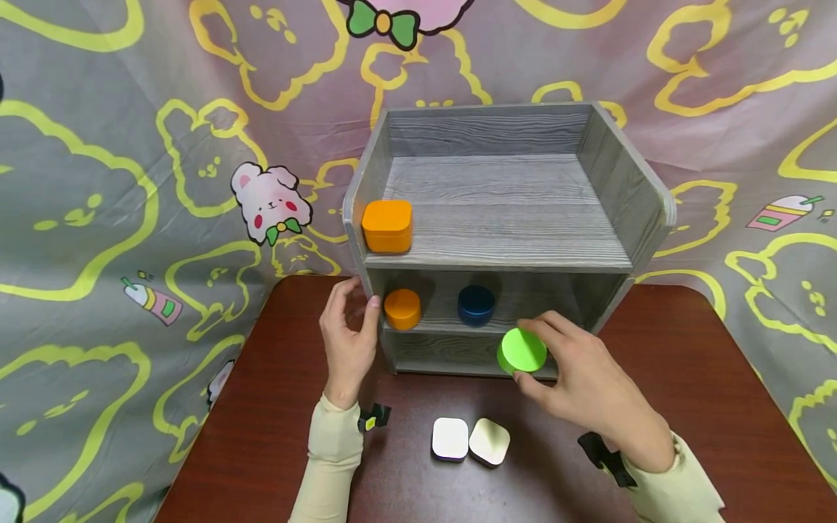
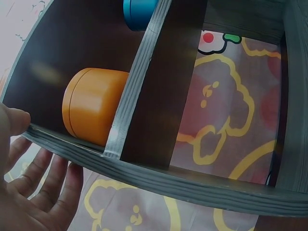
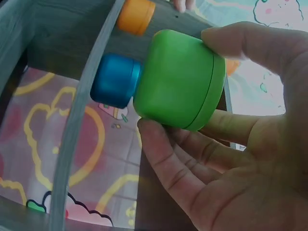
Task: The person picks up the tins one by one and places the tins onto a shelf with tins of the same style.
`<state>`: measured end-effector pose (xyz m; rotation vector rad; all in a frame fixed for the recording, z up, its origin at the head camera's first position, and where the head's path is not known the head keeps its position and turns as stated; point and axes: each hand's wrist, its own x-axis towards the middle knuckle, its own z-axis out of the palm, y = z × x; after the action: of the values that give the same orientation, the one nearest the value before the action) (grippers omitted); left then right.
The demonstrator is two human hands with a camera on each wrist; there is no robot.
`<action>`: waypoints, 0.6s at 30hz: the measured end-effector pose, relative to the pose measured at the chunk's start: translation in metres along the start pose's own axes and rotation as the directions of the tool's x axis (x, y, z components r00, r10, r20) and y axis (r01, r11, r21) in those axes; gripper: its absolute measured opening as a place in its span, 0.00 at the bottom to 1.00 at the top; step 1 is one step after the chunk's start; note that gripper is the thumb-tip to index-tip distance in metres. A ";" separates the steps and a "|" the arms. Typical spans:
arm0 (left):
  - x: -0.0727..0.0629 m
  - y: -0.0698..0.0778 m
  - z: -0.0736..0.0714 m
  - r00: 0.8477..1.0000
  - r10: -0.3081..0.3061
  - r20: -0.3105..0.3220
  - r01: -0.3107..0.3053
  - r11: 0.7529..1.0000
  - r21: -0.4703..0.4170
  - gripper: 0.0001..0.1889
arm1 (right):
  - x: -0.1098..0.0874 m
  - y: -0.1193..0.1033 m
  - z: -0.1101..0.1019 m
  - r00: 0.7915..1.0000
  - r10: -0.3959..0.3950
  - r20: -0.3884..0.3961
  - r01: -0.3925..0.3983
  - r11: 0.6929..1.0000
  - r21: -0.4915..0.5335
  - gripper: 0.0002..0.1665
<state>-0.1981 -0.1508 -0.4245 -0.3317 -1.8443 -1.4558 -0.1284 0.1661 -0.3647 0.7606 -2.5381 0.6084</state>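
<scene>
My right hand (image 1: 588,374) holds a bright green round tin (image 1: 522,351) between thumb and fingers, in front of the shelf's middle level. In the right wrist view the green tin (image 3: 178,79) partly overlaps the blue tin (image 3: 115,80) behind it. My left hand (image 1: 349,338) grips the left side panel of the grey wooden shelf (image 1: 497,265), thumb at the front edge and fingers outside. On the middle level stand an orange round tin (image 1: 402,309), near my left thumb, and a dark blue round tin (image 1: 476,305) to its right.
A square orange tin (image 1: 387,226) sits at the left of the top level. Two pale square tins, a white one (image 1: 450,439) and a cream one (image 1: 490,442), lie on the brown table (image 1: 261,436) before the shelf. A patterned cloth (image 1: 196,145) hangs behind.
</scene>
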 end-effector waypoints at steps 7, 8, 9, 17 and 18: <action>0.000 0.002 0.000 1.000 -0.014 -0.002 0.014 1.000 0.009 0.15 | 0.009 0.004 -0.009 1.000 0.030 -0.007 -0.031 0.999 -0.016 0.33; 0.000 0.001 0.000 1.000 -0.014 -0.002 0.014 1.000 0.009 0.15 | 0.010 0.005 -0.011 0.999 0.041 -0.005 -0.041 0.999 -0.020 0.33; 0.000 0.001 0.000 1.000 -0.014 -0.003 0.014 1.000 0.009 0.15 | 0.011 0.005 -0.012 0.999 0.052 -0.002 -0.052 0.998 -0.022 0.33; -0.001 -0.001 0.000 1.000 -0.003 -0.002 0.003 1.000 -0.002 0.16 | 0.016 0.009 -0.018 0.992 0.125 0.005 -0.125 0.990 -0.062 0.31; -0.001 -0.001 0.000 1.000 -0.002 -0.003 0.002 1.000 -0.002 0.16 | 0.017 0.009 -0.018 0.992 0.126 0.005 -0.126 0.990 -0.070 0.30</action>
<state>-0.1984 -0.1505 -0.4255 -0.3286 -1.8410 -1.4585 -0.1421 0.1756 -0.3443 0.5836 -2.6157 0.5545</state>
